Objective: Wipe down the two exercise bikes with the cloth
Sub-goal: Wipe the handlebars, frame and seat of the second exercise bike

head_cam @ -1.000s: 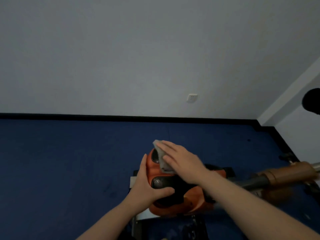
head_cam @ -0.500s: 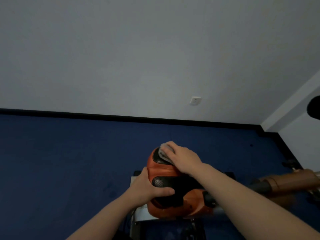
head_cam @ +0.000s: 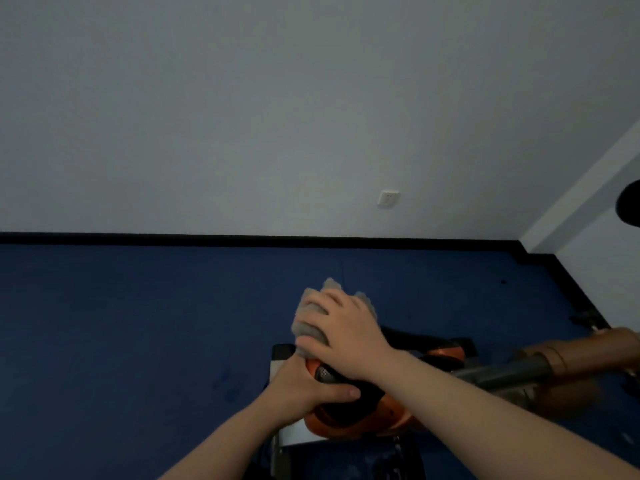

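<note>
An orange and black exercise bike body (head_cam: 349, 415) stands low in the middle of the head view. My left hand (head_cam: 304, 386) grips its left side, thumb curled over the black top. My right hand (head_cam: 343, 327) covers the far end of the bike and clutches a grey cloth (head_cam: 306, 327) against it, its fingers curled over the cloth. Cloth corners stick out beyond my fingers. The far end of the bike is hidden under the hand and cloth.
A brown and grey bar (head_cam: 561, 358) reaches out to the right from the bike. The dark blue floor (head_cam: 138, 323) runs to a black skirting (head_cam: 242, 240) and a grey wall with a socket (head_cam: 388, 198). A black round object (head_cam: 630, 202) shows at the right edge.
My right hand has slid the cloth toward the far end of the bike and bunched it under curled fingers. My left hand keeps its grip on the left side.
</note>
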The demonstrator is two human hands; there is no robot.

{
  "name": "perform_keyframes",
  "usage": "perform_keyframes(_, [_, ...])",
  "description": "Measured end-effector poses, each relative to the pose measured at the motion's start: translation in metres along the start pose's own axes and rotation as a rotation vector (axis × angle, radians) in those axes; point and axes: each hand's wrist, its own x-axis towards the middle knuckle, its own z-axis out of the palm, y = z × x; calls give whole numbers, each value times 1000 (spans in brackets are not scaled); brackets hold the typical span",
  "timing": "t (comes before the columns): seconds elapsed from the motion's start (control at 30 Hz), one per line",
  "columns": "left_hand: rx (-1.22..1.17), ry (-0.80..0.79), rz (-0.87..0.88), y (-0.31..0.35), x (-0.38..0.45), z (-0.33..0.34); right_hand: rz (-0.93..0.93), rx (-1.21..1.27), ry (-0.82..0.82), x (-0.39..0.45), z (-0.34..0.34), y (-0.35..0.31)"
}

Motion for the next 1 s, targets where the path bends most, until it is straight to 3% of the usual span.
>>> perform_keyframes(0.07, [-18, -22, 8, 1, 1, 0, 3, 84, -45, 2, -4, 12])
perform_keyframes(0.13, [-44, -69, 28, 1, 4, -2, 263, 252, -195, 25, -9, 17])
perform_keyframes(0.2, [-81, -96, 44, -1, 6, -4, 455, 337, -238, 45, -12, 13])
perform_keyframes(0.23, [-87, -106, 41, -4, 6, -4, 442, 286, -213, 44, -11, 8])
perform_keyframes(0.37, [-14, -115, 50, -7, 7, -6, 108, 91, 30, -9, -5, 1])
perform_keyframes(0.53, [21, -118, -51, -14, 12, -9, 620, 99, -2, -24, -10, 24])
perform_keyframes(0.63, [167, -126, -89, -12, 11, -16, 561, -20, 41, -24, -3, 0])
perform_keyframes(0.73, [117, -203, -28, -11, 14, -31, 408, 104, -10, -40, -5, 5])
perform_keyframes(0.8, [86, -143, 30, -9, 17, -42, 520, 100, -5, -46, -10, 29])
perform_keyframes(0.9, [139, 13, 157, 4, 22, -50, 731, -156, -14, -33, -6, 30])
perform_keyframes(1.0, [149, 58, 282, 21, 32, -49, 635, -128, 143, -17, 10, -18])
